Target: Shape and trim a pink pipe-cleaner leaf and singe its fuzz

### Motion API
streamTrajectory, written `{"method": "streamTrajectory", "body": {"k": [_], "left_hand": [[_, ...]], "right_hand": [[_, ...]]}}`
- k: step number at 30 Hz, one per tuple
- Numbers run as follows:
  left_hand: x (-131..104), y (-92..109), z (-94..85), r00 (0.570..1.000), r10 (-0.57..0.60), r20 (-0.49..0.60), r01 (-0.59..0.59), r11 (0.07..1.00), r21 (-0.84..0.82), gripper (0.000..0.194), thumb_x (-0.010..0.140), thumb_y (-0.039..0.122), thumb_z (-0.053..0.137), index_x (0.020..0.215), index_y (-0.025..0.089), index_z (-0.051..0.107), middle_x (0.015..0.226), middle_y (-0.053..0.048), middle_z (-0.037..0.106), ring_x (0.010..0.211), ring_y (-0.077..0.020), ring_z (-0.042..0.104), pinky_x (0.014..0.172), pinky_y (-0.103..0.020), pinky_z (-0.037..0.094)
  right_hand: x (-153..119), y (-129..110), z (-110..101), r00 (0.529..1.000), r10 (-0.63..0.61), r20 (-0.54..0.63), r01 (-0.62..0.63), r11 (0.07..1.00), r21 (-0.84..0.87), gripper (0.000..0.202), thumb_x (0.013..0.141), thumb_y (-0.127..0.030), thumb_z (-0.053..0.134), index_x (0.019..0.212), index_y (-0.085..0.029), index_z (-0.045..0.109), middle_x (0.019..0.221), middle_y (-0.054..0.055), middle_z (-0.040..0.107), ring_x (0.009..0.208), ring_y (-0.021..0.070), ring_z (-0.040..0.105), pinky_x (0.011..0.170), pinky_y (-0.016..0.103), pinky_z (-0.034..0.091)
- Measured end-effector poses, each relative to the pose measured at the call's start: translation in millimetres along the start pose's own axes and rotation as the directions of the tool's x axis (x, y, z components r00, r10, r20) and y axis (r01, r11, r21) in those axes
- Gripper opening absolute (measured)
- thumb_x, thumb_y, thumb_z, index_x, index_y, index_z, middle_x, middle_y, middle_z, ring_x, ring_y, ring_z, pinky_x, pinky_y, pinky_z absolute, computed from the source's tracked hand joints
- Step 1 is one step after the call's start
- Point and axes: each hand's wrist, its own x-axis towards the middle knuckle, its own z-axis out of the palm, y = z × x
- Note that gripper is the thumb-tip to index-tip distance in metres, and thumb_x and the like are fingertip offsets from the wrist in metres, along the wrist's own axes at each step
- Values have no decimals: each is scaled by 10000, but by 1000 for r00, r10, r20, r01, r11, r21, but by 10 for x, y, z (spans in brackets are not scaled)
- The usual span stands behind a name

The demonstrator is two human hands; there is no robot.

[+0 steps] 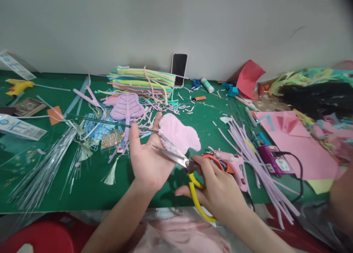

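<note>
My left hand point(150, 165) is palm up, holding a fuzzy pale-pink leaf-shaped piece point(179, 132) made of pipe cleaner across its fingers. Thin dark green wires point(116, 123) run leftward from that piece, past my thumb. In my right hand point(220, 187) is a pair of scissors point(196, 194) with yellow and red handles. Their blades stand slightly apart over my left palm, at the lower edge of the pink piece. Just beyond my left thumb lies a finished-looking lilac leaf shape point(127, 107) with a wrapped stem.
Behind are bundled coloured pipe cleaners point(143, 80), cut scraps and a phone point(179, 67) against the wall. To the right lie a pink glue gun point(233, 165), lilac pipe cleaners point(253, 161), a purple power strip point(273, 159) and pink paper point(303, 146). A yellow glue gun point(19, 86) sits far left.
</note>
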Motion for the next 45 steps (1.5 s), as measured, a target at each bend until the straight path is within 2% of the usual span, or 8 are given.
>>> {"method": "streamTrajectory", "body": {"k": [7,15,22,27,33,37,42,45], "left_hand": [[-10,5,-48,998,55,41,-53,997,-55,664,879,743,334,1361,344,554,1327,6,662,1435,-288,368,1022,-416,479],[-5,-46,7,998,66,-3,-65,975,-214,634,873,731,364,1304,322,585,1430,4,578,1488,-267,281,1095,-427,426],[42,-96,-19,992,103,-75,-118,964,-237,555,855,719,416,1139,313,666,1305,-31,673,1417,-302,412,1078,-461,446],[36,-97,-38,992,121,-40,-128,961,-244,591,866,724,386,1196,301,635,1263,-45,692,1351,-279,507,1068,-458,454],[69,-78,-14,991,81,-105,-101,975,-197,530,918,636,393,1250,282,607,1196,-62,722,1245,-277,607,1041,-458,475],[95,-75,-18,990,25,-139,-48,985,-166,469,960,523,412,1319,262,563,1154,-76,739,1182,-287,650,1010,-487,491],[59,-81,-23,991,86,-101,-103,979,-178,475,972,525,370,1334,292,571,1270,-60,700,1273,-273,587,1057,-480,452],[22,-87,-10,986,141,-87,-156,969,-194,507,969,555,346,1341,296,574,1314,-44,677,1320,-260,546,1085,-458,431]], "right_hand": [[20,-11,1,999,-13,39,12,1000,22,504,975,-616,339,996,-157,546,771,70,738,535,192,697,410,276,444],[108,53,29,993,-113,-29,102,964,-247,470,1018,-504,336,846,-171,620,597,17,662,493,172,639,483,290,348],[175,86,113,986,-163,-32,149,954,-260,511,1019,-508,341,725,-187,608,499,-6,606,430,156,599,472,283,302],[160,44,192,984,-146,-105,117,963,-243,574,1019,-543,303,655,-185,565,417,-21,541,345,131,544,413,267,262],[166,5,98,993,-66,-100,59,995,-76,575,957,-665,320,736,-190,557,483,-7,600,398,134,581,428,251,329],[100,26,3,999,7,-47,-5,999,53,641,892,-740,349,998,-138,541,718,71,704,579,178,685,535,252,480],[-123,38,45,998,43,-44,-45,998,-44,824,870,-763,347,1228,-29,451,919,206,697,837,297,738,677,366,589],[-209,-37,95,991,101,-88,-108,991,-78,838,850,-786,320,1225,-47,446,901,202,704,737,287,744,554,344,581]]}}
